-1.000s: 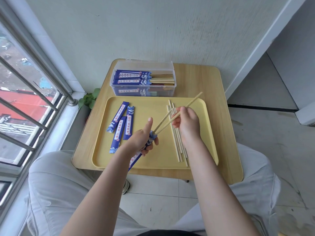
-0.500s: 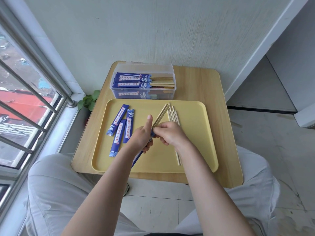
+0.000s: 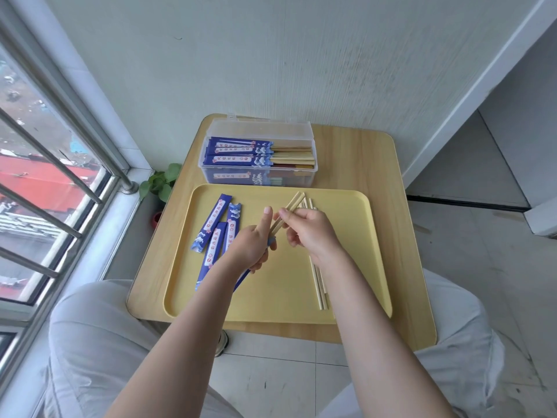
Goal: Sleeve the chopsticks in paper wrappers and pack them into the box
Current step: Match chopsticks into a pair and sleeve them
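Pale wood makes up the small table [image 3: 355,164] filling the middle of my view, with a yellow tray [image 3: 346,251] covering most of its near half. At the table's far edge, upper centre of the frame, I see the clear plastic box [image 3: 259,128] with its lid up, already stacked with sleeved chopsticks [image 3: 259,159], blue wrappers to the left and bare wood ends to the right. On the tray's left lie three empty blue wrappers [image 3: 211,221]; on its right, loose bare chopsticks [image 3: 318,285] run toward the bottom of the frame. Centre frame, my left hand [image 3: 250,248] grips a blue wrapper [image 3: 241,280], thumb raised. My right hand [image 3: 310,230] pinches a pair of chopsticks [image 3: 291,205] whose lower ends go into that wrapper's mouth.
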Motion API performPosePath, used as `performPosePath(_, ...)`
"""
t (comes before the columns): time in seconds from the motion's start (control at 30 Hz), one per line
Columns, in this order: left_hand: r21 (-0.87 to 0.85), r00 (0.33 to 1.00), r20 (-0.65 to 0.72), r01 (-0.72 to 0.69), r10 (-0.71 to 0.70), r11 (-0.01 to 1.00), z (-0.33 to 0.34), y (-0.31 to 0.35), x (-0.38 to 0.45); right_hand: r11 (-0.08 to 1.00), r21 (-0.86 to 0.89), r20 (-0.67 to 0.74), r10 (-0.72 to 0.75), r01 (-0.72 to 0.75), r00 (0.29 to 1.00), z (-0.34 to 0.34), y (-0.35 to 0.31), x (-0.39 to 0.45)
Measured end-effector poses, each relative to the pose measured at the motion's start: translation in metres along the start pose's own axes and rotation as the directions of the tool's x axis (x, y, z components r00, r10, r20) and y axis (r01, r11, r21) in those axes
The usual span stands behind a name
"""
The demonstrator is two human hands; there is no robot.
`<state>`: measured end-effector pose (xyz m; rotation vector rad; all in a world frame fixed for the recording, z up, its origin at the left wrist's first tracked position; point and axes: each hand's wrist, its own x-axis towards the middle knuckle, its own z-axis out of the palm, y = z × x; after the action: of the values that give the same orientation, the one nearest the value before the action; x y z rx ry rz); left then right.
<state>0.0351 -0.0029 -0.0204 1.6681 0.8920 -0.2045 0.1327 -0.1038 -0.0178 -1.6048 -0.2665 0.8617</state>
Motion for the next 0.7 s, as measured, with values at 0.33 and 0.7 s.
performPosePath(0.33, 0.430, 0.672, -0.572, -0.243, 0.470, 0.870, -0.031, 0.055, 0.048, 0.891, 0.448, -0.195, 0.017, 0.074, 0.981, -0.014, -0.054, 0.056)
performPosePath(0.7, 0.743, 0.775, -0.360, -0.099, 0.520, 0.662, -0.051, 0.047, 0.097, 0.724, 0.685, -0.335, 0.214, 0.082, 0.918, 0.017, -0.079, 0.120)
